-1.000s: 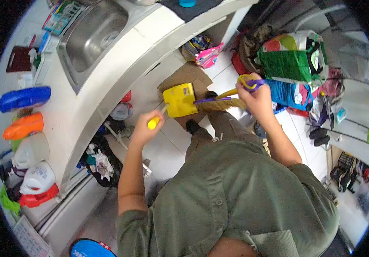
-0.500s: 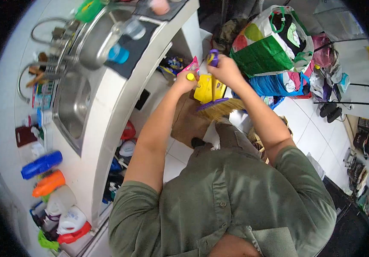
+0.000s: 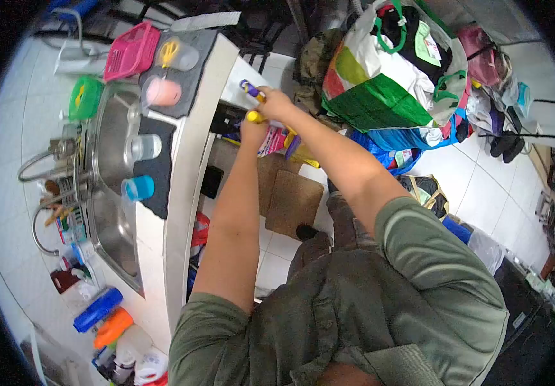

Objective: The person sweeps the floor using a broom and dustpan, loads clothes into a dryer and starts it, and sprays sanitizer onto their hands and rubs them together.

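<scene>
Broom handle [image 3: 249, 89], purple and yellow, sits in the closed right hand [image 3: 275, 105]; the left hand [image 3: 253, 134] wraps fully round a yellow dustpan handle [image 3: 255, 116]. Both handles are beside the counter [image 3: 155, 248], near the brown mat [image 3: 293, 201]. Sweeping seems in hand; any next stroke would call for steady grips.

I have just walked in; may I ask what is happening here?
The person's right hand grips a purple-and-yellow broom handle; the left hand grips a yellow dustpan handle. The hands are close together beside the sink counter; a brown floor mat lies below. The tools' lower ends are largely hidden.
</scene>
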Demonstrator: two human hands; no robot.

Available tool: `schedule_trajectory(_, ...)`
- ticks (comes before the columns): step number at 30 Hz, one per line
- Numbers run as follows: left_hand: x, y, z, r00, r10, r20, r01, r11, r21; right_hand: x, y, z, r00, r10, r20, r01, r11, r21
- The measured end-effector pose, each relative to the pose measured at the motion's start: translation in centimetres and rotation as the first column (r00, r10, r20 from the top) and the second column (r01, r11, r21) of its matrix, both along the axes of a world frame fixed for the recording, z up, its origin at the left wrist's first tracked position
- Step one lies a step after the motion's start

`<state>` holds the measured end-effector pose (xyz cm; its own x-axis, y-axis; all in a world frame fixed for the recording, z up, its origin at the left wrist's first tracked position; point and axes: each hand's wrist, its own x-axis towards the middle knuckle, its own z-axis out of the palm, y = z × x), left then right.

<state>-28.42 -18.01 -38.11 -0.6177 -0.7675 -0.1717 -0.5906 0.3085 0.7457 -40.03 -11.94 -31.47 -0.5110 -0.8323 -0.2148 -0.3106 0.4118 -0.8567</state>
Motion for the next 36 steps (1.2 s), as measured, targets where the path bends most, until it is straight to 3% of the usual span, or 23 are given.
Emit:
schedule_trajectory(1, 0.3, 0.4, 0.8, 0.999, 0.042, -0.013, -0.042, 0.998, -0.036, -0.1, -0.1, -0.1, 0.998, 0.053, 0.046, -0.055, 0.998, 0.025)
schedule_trajectory(4, 2.5, -2.3, -4.4, 0.970, 0.228, -0.080, -0.215, 0.965, 0.148, 0.5, 1.4, -0.3, 0.985, 0.071, 0.159, -0.074, 0.997, 0.009)
schedule_trajectory(5, 1.4, -0.3, 0.2, 0.939, 0.327, -0.107, -0.269, 0.892, 0.363, 1.3, 1.9, -1.5, 0.999, 0.021, 0.042, -0.021, 1.000, -0.001)
schedule_trajectory(6, 2.2, -1.3, -0.2, 0.978, 0.209, -0.025, -0.183, 0.899, 0.397, 2.2, 2.9, -2.7, 0.999, -0.034, 0.031, 0.035, 0.999, -0.025)
schedule_trajectory(8, 2.4, 0.2, 2.8, 0.981, 0.195, 0.025, -0.177, 0.821, 0.543, 3.8, 5.5, -5.2, 0.989, -0.136, 0.053, 0.138, 0.989, -0.043)
schedule_trajectory(10, 3.5, 1.3, 3.5, 0.970, 0.214, 0.119, -0.242, 0.774, 0.585, 5.5, 10.7, -3.9, 0.982, -0.155, 0.111, 0.142, 0.983, 0.112)
schedule_trajectory(13, 6.8, 2.1, 2.3, 0.955, 0.043, 0.293, -0.211, 0.794, 0.570, 9.5, 20.0, -6.2, 0.978, -0.188, 0.085, 0.145, 0.920, 0.363)
schedule_trajectory(15, 8.6, 3.4, 1.7, 0.931, -0.132, 0.340, -0.087, 0.824, 0.560, 13.2, 27.6, -5.9, 0.913, -0.353, 0.203, 0.211, 0.836, 0.506)
schedule_trajectory(16, 9.6, 3.8, 1.3, 0.888, -0.247, 0.388, -0.005, 0.839, 0.544, 16.0, 31.0, -8.4, 0.914, -0.403, 0.046, 0.320, 0.785, 0.530)
schedule_trajectory(17, 11.1, 4.0, 0.1, 0.850, -0.362, 0.383, 0.107, 0.831, 0.546, 18.5, 34.8, -10.8, 0.882, -0.463, 0.090, 0.343, 0.760, 0.552)
schedule_trajectory(18, 12.4, 4.7, -0.4, 0.796, -0.463, 0.390, 0.213, 0.817, 0.535, 21.5, 37.6, -6.4, 0.749, -0.662, -0.006, 0.555, 0.623, 0.551)
schedule_trajectory(19, 13.8, 5.4, -1.0, 0.736, -0.551, 0.394, 0.309, 0.791, 0.528, 24.9, 40.7, -7.2, 0.562, -0.827, 0.006, 0.629, 0.432, 0.647)
schedule_trajectory(20, 15.6, 5.3, -2.8, 0.661, -0.619, 0.424, 0.384, 0.764, 0.517, 29.1, 44.2, -10.7, 0.523, -0.831, -0.190, 0.741, 0.332, 0.584)
schedule_trajectory(21, 17.8, 5.5, -2.9, 0.629, -0.632, 0.453, 0.385, 0.760, 0.524, 32.8, 47.2, -10.9, 0.415, -0.903, -0.113, 0.770, 0.283, 0.572)
schedule_trajectory(22, 19.5, 5.9, -3.1, 0.569, -0.682, 0.460, 0.429, 0.723, 0.542, 35.5, 47.6, -6.2, 0.182, -0.983, -0.004, 0.813, 0.148, 0.563)
schedule_trajectory(23, 20.7, 6.1, -3.2, 0.515, -0.726, 0.456, 0.472, 0.684, 0.556, 39.7, 49.5, -7.5, 0.202, -0.960, -0.192, 0.832, 0.065, 0.551)
schedule_trajectory(24, 22.4, 5.7, -4.4, 0.481, -0.735, 0.478, 0.487, 0.678, 0.551, 44.6, 51.9, -10.6, 0.094, -0.986, -0.135, 0.809, -0.003, 0.588)
schedule_trajectory(25, 23.6, 5.8, -4.2, 0.485, -0.728, 0.484, 0.483, 0.684, 0.546, 48.2, 53.3, -12.6, -0.014, -0.996, -0.086, 0.778, -0.065, 0.625)
schedule_trajectory(27, 25.9, 6.0, -4.0, 0.386, -0.713, 0.586, 0.563, 0.685, 0.462, 51.5, 52.2, -8.0, -0.253, -0.961, 0.114, 0.582, -0.057, 0.811)
schedule_trajectory(29, 28.7, 5.2, -5.3, 0.382, -0.692, 0.612, 0.577, 0.696, 0.427, 54.2, 50.9, -6.6, -0.427, -0.877, 0.221, 0.538, -0.049, 0.842)
schedule_trajectory(33, 34.5, 5.8, -5.6, 0.464, -0.671, 0.578, 0.542, 0.731, 0.414, 55.8, 51.3, -6.3, -0.294, -0.879, 0.376, 0.549, 0.167, 0.819)
schedule_trajectory(35, 38.0, 6.4, -5.5, 0.605, -0.623, 0.496, 0.465, 0.782, 0.415, 55.1, 52.5, -6.8, 0.001, -0.936, 0.351, 0.579, 0.287, 0.764)
schedule_trajectory(36, 39.7, 7.0, -5.2, 0.627, -0.581, 0.519, 0.421, 0.813, 0.403, 54.8, 53.4, -7.5, 0.023, -0.936, 0.351, 0.572, 0.301, 0.763)
